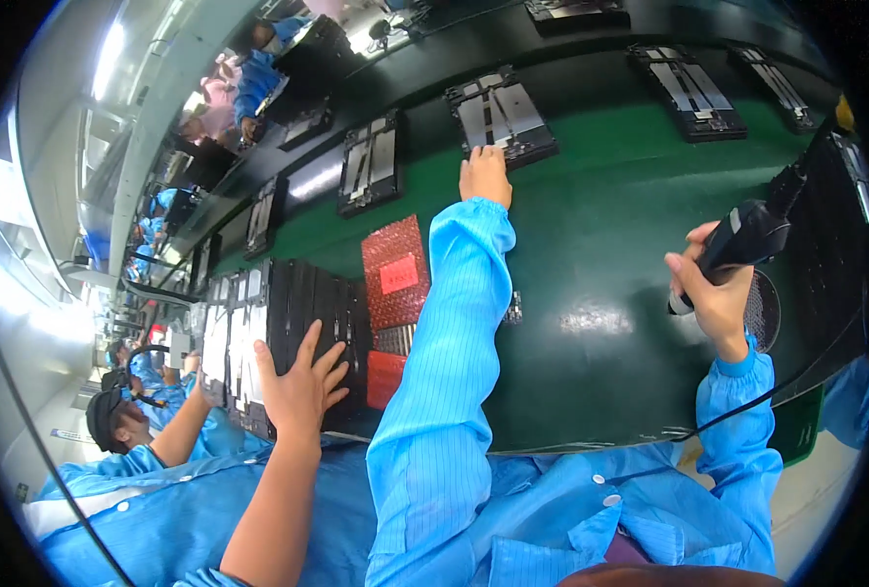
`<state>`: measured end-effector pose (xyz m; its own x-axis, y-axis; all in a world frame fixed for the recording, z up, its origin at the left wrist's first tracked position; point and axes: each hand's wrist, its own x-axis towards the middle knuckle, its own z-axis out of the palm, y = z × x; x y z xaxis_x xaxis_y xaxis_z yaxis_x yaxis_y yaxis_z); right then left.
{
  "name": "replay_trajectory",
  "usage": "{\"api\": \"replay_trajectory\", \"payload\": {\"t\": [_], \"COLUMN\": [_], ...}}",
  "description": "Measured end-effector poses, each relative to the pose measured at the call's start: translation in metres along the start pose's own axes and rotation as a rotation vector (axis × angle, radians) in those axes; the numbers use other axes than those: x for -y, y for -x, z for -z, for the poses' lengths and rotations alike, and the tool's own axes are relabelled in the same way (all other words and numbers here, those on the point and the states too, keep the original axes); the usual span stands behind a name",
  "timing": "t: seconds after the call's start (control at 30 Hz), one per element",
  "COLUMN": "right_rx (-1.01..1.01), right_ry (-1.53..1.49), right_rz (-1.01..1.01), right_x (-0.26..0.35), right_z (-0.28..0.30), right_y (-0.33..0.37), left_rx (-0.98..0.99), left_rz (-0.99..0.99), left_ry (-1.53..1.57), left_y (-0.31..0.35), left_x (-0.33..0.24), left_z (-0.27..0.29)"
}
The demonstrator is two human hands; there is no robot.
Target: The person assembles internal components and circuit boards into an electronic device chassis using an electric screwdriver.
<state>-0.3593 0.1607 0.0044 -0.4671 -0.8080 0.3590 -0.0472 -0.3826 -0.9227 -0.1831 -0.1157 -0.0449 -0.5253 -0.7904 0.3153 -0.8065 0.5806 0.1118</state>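
My left hand reaches far forward, fingers closed over the near edge of a black tray. In that tray lies an opened flat device with silver panels and dark strips. At the right, my right hand is wrapped round a black electric screwdriver, held tilted above the bench. Its pale nose points down to the left, and a thick black cord leaves its upper end. Beside that hand is a round mesh-like disc, partly covered by the fingers.
More black trays with similar devices line the far side of the green bench. Left of my arm are a red bubble-wrap pouch and a stack of black trays. A co-worker's hand is spread against that stack.
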Motion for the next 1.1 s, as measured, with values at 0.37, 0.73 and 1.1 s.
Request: {"api": "replay_trajectory", "payload": {"t": [0.37, 0.73, 1.1], "right_rx": [0.614, 0.672, 0.745], "right_ry": [0.074, -0.220, -0.208], "right_rz": [-0.131, -0.225, -0.213], "right_x": [-0.005, 0.000, -0.001], "right_z": [0.012, 0.041, 0.057], "right_y": [0.005, -0.007, -0.012], "left_rx": [0.074, 0.075, 0.150], "left_rz": [-0.389, -0.508, -0.501], "left_ry": [0.232, 0.119, 0.224], "left_y": [-0.031, -0.129, -0.114], "left_x": [-0.167, -0.256, -0.260], "left_z": [-0.045, -0.049, -0.050]}}
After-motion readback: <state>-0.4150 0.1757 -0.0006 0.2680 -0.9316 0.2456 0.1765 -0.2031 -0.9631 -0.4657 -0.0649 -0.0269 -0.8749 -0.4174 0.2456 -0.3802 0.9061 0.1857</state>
